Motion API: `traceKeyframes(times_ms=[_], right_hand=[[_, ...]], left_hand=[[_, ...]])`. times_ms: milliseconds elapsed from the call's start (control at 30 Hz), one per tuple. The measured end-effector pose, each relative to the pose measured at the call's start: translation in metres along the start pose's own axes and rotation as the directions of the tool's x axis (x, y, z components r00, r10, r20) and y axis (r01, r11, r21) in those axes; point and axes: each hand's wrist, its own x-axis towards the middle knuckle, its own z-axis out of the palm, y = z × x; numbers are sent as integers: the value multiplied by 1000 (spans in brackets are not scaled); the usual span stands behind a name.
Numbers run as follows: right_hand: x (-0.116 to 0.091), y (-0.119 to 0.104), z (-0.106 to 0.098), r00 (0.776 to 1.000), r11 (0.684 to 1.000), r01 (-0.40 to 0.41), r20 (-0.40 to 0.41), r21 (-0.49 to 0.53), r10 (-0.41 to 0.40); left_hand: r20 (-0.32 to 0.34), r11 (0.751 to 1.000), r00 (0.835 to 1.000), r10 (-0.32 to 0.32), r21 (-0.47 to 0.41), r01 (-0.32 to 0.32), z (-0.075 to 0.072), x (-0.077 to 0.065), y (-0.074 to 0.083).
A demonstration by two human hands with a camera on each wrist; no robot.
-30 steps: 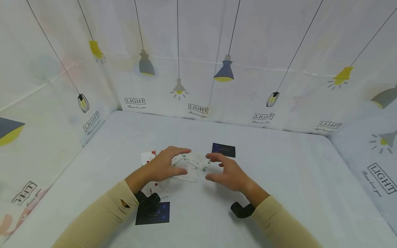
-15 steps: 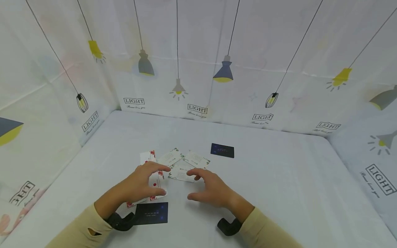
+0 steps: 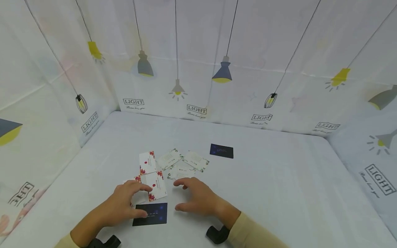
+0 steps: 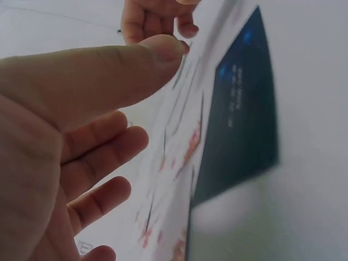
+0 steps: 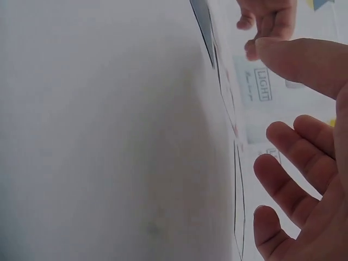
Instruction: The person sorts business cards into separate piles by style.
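Observation:
In the head view my left hand (image 3: 122, 203), fingers apart and loosely bent, hovers over the lower left cards and holds nothing. Its thumb overlaps a dark blue card (image 3: 155, 214) with small light print. Beneath its fingers lie white cards with red flowers (image 3: 156, 187), one of them partly hidden. My right hand (image 3: 200, 198) is also empty, thumb and fingers spread, just right of the red-flowered cards. Beyond its fingertips, white cards with green leaves (image 3: 196, 160) overlap in a fan. In the left wrist view the dark card (image 4: 242, 114) lies past my left thumb.
A second dark blue card (image 3: 221, 151) lies apart, farther back on the white table (image 3: 279, 186). Behind the table hangs a white curtain (image 3: 198, 51) printed with lamps. A black wrist camera mount (image 3: 217, 234) sits at my right wrist.
Both hands have drawn back toward me and leftward, away from the green-leaved cards, which are now uncovered. The left hand now overlaps the near dark card. The cards lie as before.

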Motion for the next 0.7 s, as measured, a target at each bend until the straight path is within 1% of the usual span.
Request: traceKeyframes(times_ms=[133,233,367,533,700], right_hand=[[2,-4,7,1000,997,24,21,-70,-23],[4,-9,11,1000,994,16,27,-106,-13],[5,-13,14,999,990,-4,40,-141,10],[7,-16,16,998,981,-22,55,-191,33],[9,-17,19,997,972,-28,59,-232,43]], left_hand=[[-2,999,1000,3,38,-3,2,-6,-6],[-7,998,1000,21,59,-21,1,-7,-9],[2,996,1000,24,82,-24,0,-8,-9],[12,995,1000,13,101,-14,1,-9,-10],[21,994,999,-25,110,22,4,-8,-10]])
